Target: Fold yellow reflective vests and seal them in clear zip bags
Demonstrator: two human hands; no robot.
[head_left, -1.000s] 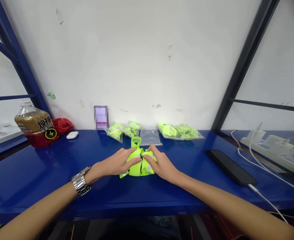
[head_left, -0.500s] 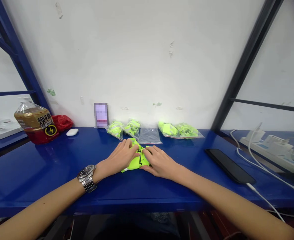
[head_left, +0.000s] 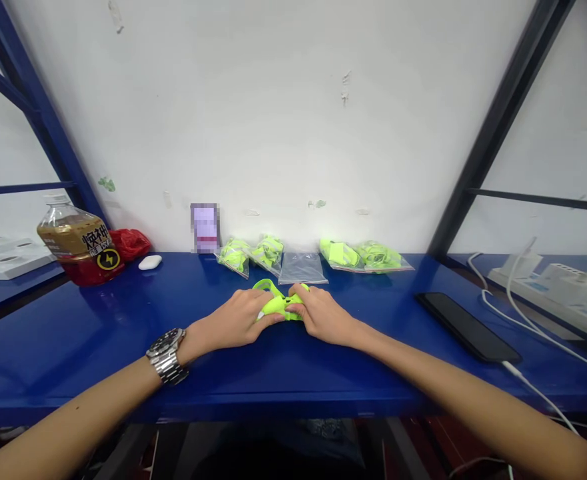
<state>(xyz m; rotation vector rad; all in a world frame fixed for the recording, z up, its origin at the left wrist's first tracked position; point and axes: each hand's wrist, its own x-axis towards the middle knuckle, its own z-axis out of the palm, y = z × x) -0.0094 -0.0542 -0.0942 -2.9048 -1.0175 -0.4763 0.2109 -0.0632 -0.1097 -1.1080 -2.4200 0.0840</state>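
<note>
Between my hands is a fluorescent yellow reflective strap, bunched up, with grey and black bits showing. My left hand is closed around its left side, thumb pointing to the right. From the right, my right hand pinches the other side between thumb and fingers. A loop of the strap sticks up behind my left fingers, and the fingers hide much of the rest. Just beyond lies a flat transparent plastic bag.
Bagged yellow straps lie left and right of the flat bag. A large drink bottle, red plastic bag, white earphone case and propped phone stand leftward. A black phone with cable and a power strip occupy the right.
The yellow strap has become a smaller, tighter bundle, with a loop now rising at its back. Both hands have turned and closed more around it. The view has shifted slightly.
</note>
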